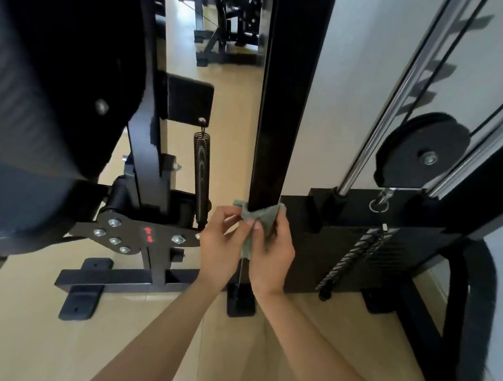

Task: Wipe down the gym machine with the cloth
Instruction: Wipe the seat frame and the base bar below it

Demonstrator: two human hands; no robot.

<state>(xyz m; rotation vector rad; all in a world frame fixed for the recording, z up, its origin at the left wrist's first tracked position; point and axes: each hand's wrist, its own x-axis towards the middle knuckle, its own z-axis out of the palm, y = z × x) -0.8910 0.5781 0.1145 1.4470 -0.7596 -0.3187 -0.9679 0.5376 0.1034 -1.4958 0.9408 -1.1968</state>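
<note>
Cloth (267,219), left hand (219,247) and right hand (272,257) hide post's (279,118) lower part.

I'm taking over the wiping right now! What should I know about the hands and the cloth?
The green cloth is wrapped against the black upright post, low down near its foot.
The left hand pinches the cloth's left side; the right hand holds its right side.
Done: the picture doesn't show which parts are already wiped.
Left: probably the rest of the post, then the weight stack and pulley.
</note>
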